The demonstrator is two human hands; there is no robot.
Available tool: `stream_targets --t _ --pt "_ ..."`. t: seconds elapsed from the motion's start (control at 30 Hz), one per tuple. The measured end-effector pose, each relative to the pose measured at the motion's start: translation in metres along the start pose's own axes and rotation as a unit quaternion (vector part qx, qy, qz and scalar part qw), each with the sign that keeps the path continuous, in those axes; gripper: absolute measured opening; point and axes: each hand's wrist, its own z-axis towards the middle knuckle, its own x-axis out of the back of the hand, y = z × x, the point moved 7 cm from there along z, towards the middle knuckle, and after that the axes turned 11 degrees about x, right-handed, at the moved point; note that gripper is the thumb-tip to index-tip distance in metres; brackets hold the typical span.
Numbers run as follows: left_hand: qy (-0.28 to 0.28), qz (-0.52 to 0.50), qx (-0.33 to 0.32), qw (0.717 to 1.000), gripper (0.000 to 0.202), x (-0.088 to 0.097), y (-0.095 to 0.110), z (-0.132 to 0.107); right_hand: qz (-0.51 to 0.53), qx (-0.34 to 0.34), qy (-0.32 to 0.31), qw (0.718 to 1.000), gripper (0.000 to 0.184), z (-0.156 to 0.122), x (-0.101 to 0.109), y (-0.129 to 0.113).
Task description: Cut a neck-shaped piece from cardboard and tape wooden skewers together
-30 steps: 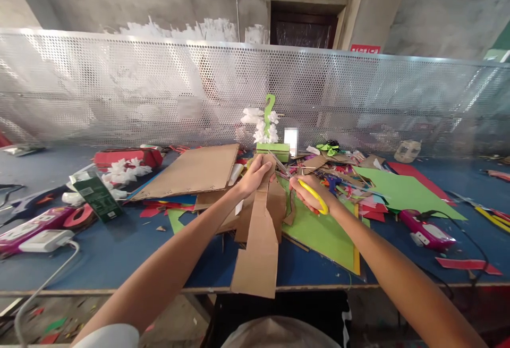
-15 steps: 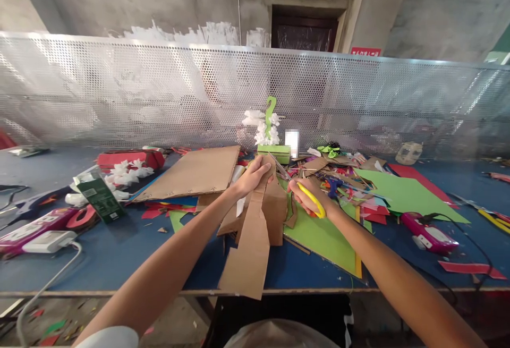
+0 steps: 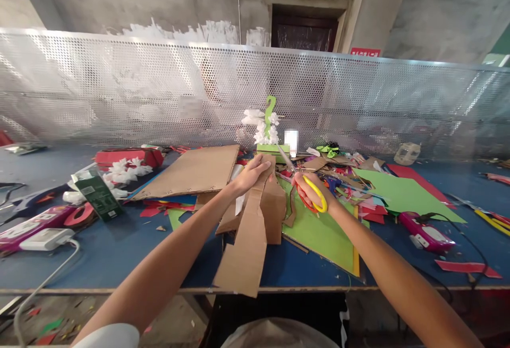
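My left hand (image 3: 252, 174) is closed on the far end of a long brown cardboard piece (image 3: 247, 242), thumb on top. The piece slopes toward me, and its wide near end reaches the table's front edge. In my right hand (image 3: 306, 191) is a pair of scissors (image 3: 319, 193) with yellow and red handles. Their blades point up and left, apart from each other, close to the cardboard's far end. Beneath the strip lie more folded cardboard pieces (image 3: 274, 215). A green sheet (image 3: 322, 242) lies under and to the right of them.
A flat cardboard sheet (image 3: 195, 172) lies left, near a dark green box (image 3: 99, 196). Behind stands a green hook-shaped piece (image 3: 270, 109) with white tufts. Paper scraps and green card (image 3: 402, 194) spread right, beside a magenta power strip (image 3: 426, 232). A perforated metal screen (image 3: 139, 87) borders the back.
My right hand has turned and shifted slightly right; the scissors' blades have come away from the cardboard's edge and their red handle now shows. My left hand keeps its hold.
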Motion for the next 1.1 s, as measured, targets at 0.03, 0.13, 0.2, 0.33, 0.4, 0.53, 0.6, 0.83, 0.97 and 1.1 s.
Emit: stream_targets --t 0.03,0.13,0.2,0.33,0.4,0.53,0.6,0.83,0.97,1.1 --pt "0.006 -0.024 0.007 1.000 0.037 0.003 -0.002 0.002 0.016 -0.010 0.001 1.000 0.065 0.000 0.002 0.002" --pt "0.038 -0.081 0.012 0.996 0.044 0.017 -0.006 0.010 0.054 -0.045 -0.007 0.998 0.063 0.003 0.006 0.011" --pt "0.088 -0.091 -0.010 0.992 0.046 0.029 -0.006 0.013 0.065 -0.042 -0.014 0.997 0.061 0.005 0.010 0.014" --pt "0.155 -0.066 -0.057 0.984 0.047 0.046 -0.003 0.015 0.070 0.002 -0.024 0.997 0.050 0.007 0.015 0.013" --pt "0.181 -0.070 -0.076 0.978 0.047 0.053 0.000 0.014 0.094 -0.015 -0.040 0.995 0.046 0.004 0.014 0.013" --pt "0.222 -0.087 -0.097 0.966 0.047 0.064 0.004 0.012 0.123 -0.035 -0.067 0.990 0.045 -0.002 0.013 0.004" --pt "0.226 -0.090 -0.097 0.965 0.045 0.066 0.004 0.013 0.125 -0.026 -0.069 0.989 0.045 -0.003 0.012 -0.004" --pt "0.027 -0.065 0.005 0.998 0.045 0.028 -0.012 0.016 0.153 0.021 0.011 0.988 0.048 0.002 0.008 -0.011" --pt "-0.128 0.015 0.061 0.990 0.047 -0.013 -0.022 0.003 0.155 0.032 0.061 0.986 0.050 0.006 0.007 -0.002" --pt "-0.145 0.036 0.047 0.988 0.049 -0.023 -0.023 0.000 0.169 0.043 0.063 0.983 0.046 0.009 0.007 0.007"
